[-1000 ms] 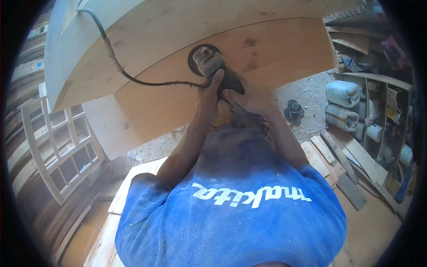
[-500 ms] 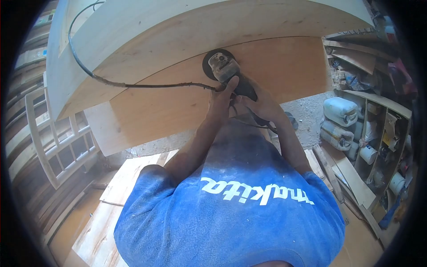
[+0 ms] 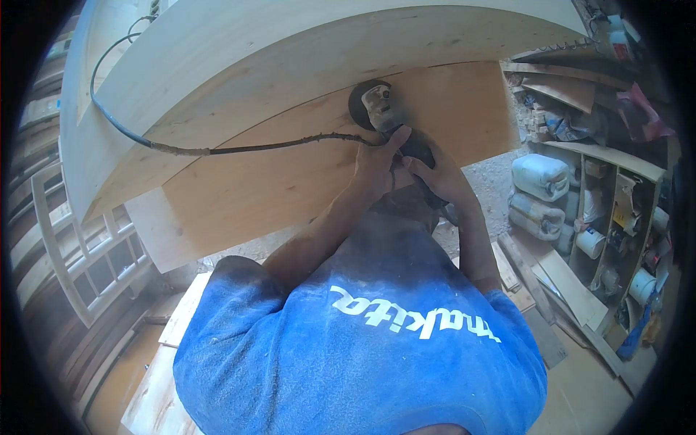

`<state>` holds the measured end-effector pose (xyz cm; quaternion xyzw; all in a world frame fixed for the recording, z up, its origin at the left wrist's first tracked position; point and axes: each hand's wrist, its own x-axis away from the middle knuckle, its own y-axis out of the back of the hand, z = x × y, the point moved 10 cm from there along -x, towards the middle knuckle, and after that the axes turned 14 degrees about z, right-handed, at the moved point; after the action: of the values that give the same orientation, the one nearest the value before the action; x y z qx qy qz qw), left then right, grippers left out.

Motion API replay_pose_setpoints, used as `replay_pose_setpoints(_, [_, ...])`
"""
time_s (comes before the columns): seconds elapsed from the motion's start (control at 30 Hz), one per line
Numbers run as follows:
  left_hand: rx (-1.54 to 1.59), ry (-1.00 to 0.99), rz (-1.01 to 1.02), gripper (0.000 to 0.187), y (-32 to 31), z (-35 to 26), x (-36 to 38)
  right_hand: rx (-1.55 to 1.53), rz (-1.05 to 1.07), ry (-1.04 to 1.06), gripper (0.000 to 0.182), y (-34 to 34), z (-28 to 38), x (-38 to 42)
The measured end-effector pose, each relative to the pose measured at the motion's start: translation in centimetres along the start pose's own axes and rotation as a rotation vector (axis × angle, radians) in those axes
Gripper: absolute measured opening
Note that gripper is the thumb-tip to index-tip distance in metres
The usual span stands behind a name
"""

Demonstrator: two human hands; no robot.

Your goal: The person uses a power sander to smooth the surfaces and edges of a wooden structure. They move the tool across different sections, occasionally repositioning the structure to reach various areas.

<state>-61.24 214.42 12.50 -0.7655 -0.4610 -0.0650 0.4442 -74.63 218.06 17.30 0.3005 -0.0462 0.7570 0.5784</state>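
Both my hands are wrapped around a dusty angle grinder (image 3: 380, 109) with a dark round disc (image 3: 357, 104) at its head. My left hand (image 3: 377, 163) closes on the body from the left, its thumb laid across the top. From the right, my right hand (image 3: 441, 174) grips the rear of the body. The disc sits against a brown wooden panel (image 3: 290, 174), close beside the curved edge of a paler board (image 3: 217, 109). A black power cord (image 3: 268, 145) runs from the upper left to my left hand. Part of the tool's tail is hidden by my hands.
A white slatted wooden frame (image 3: 87, 254) leans at the left near stacked boards. White plastic jugs (image 3: 540, 176) and a cluttered shelf unit (image 3: 616, 217) stand at the right. Loose planks (image 3: 565, 283) lie on the floor there. Some haze hangs around the tool.
The grinder and both hands have shifted slightly right along the panel in view. My right hand's fingers appear more spread over the tool. The whole view has also shifted a little.
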Motion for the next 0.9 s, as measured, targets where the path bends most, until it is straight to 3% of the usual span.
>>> replay_pose_setpoints(0.17, [0.203,-0.103,0.070,0.030,-4.8,1.9,-4.1,0.000,0.047,-0.014,0.079,5.3,-1.5,0.7])
replay_pose_setpoints(0.3, [0.150,-0.223,0.040,0.038,-9.1,2.9,-7.0,-0.058,0.073,0.024,0.080,10.0,-4.5,0.7])
replay_pose_setpoints(0.4, [0.091,-0.077,0.025,0.041,-11.1,5.8,-9.6,-0.014,0.086,-0.009,0.081,14.1,-5.6,1.2])
replay_pose_setpoints(0.73, [0.057,-0.200,-0.043,0.036,-19.2,8.1,-17.1,0.003,0.028,0.028,0.082,24.1,-10.5,2.3])
replay_pose_setpoints(0.8, [0.038,-0.218,-0.046,0.037,-19.9,9.2,-19.1,-0.015,0.105,-0.144,0.080,25.4,-11.5,2.9])
replay_pose_setpoints(0.9, [0.045,-0.222,-0.001,0.041,-20.5,10.7,-21.9,0.058,0.008,-0.057,0.078,27.3,-13.1,2.9])
